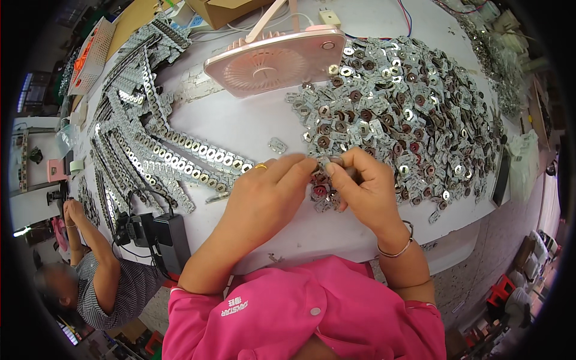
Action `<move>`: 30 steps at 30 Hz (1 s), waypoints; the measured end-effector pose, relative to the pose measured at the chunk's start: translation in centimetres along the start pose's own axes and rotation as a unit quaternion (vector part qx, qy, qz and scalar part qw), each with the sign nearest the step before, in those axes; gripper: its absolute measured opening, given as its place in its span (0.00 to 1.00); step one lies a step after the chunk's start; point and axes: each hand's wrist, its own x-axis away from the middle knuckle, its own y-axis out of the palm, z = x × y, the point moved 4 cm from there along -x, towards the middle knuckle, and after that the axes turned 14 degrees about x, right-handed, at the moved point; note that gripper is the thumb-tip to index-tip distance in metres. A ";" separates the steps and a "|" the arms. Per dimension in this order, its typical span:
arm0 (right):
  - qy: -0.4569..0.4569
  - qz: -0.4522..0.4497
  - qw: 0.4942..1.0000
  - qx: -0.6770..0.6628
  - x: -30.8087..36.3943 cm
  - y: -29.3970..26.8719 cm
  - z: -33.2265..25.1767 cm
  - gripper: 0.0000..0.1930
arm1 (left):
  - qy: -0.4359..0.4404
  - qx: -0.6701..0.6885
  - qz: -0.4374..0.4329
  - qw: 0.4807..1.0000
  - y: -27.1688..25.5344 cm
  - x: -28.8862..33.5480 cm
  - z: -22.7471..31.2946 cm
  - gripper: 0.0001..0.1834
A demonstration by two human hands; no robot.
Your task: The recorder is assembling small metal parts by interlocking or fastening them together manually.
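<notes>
My left hand point(269, 187) and my right hand point(371, 187) meet above the near left edge of a big heap of small metal parts point(390, 108). Pinched between their fingertips is a small silvery metal part point(323, 162), mostly covered by the fingers. Both hands are closed, and a ring sits on a left finger. Many heap pieces carry a round disc, brown or shiny. One loose metal part point(277, 145) lies apart on the white table, just beyond my left hand. Long rows of joined metal parts point(192, 144) stretch away to the left, their near ends close to my left wrist.
A pink fan point(270, 63) stands at the back middle. Black boxes with cables point(171, 240) sit at the front left edge. A white basket point(93, 57) and a cardboard box point(225, 12) are farther back. Another person point(114, 282) works at the left.
</notes>
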 end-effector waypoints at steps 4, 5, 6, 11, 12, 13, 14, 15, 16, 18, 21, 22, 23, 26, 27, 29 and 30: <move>-0.095 0.053 0.985 0.136 -0.3 -1.3 -0.8 0.06 | -0.077 0.042 -0.049 0.995 -1.0 0.4 -0.9 0.21; -0.110 0.052 0.981 0.150 -0.3 -1.4 -0.9 0.06 | -0.091 0.065 -0.071 0.991 -1.4 0.4 -1.2 0.21; -0.121 0.006 0.988 0.098 -0.2 -1.0 -1.0 0.07 | -0.106 0.086 -0.092 0.986 -1.7 0.5 -1.3 0.22; -0.147 -0.109 0.981 0.071 0.0 -0.4 -0.7 0.07 | -0.186 0.168 -0.152 0.956 -2.3 1.1 -1.6 0.10; -0.137 -0.134 0.980 0.058 0.1 -0.4 -0.6 0.08 | -0.210 0.182 -0.171 0.945 -2.4 1.4 -1.9 0.08; -0.121 -0.164 0.978 0.033 0.1 -0.1 -0.5 0.08 | -0.187 0.188 -0.191 0.945 -2.4 1.4 -1.9 0.07; -0.106 -0.195 0.975 0.009 0.3 0.1 -0.3 0.09 | -0.163 0.193 -0.210 0.945 -2.4 1.4 -1.9 0.06; -0.090 -0.223 0.970 -0.016 0.4 0.4 -0.1 0.10 | -0.138 0.198 -0.229 0.943 -2.3 1.3 -1.9 0.06; -0.062 -0.232 0.969 -0.049 0.5 0.7 0.1 0.10 | -0.163 0.237 -0.241 0.927 -2.2 1.3 -2.0 0.06; -0.009 -0.251 0.961 -0.116 0.9 1.3 0.3 0.11 | -0.213 0.311 -0.261 0.889 -2.2 1.2 -1.9 0.06; 0.067 -0.288 0.916 -0.271 0.8 1.5 -0.7 0.10 | -0.191 0.409 -0.198 0.870 -2.0 1.4 -1.4 0.06; 0.065 -0.243 0.935 -0.249 0.6 1.3 -0.5 0.10 | -0.153 0.344 -0.144 0.915 -1.9 1.1 -1.2 0.06; 0.064 -0.198 0.952 -0.225 0.3 1.2 -0.2 0.09 | -0.113 0.275 -0.089 0.951 -1.5 0.8 -0.7 0.06; -0.021 -0.060 0.996 -0.061 0.1 0.7 0.2 0.08 | -0.017 0.057 -0.038 0.998 -1.0 0.2 0.1 0.08; -0.062 -0.015 0.998 0.010 0.2 0.6 0.0 0.08 | 0.010 -0.018 -0.040 0.999 -0.9 0.2 0.3 0.09; -0.102 0.006 0.993 0.065 0.3 0.8 -0.4 0.08 | 0.007 -0.065 -0.048 0.997 -0.6 0.3 0.3 0.10; -0.122 0.017 0.988 0.092 0.3 0.8 -0.6 0.08 | 0.005 -0.088 -0.052 0.995 -0.4 0.4 0.2 0.11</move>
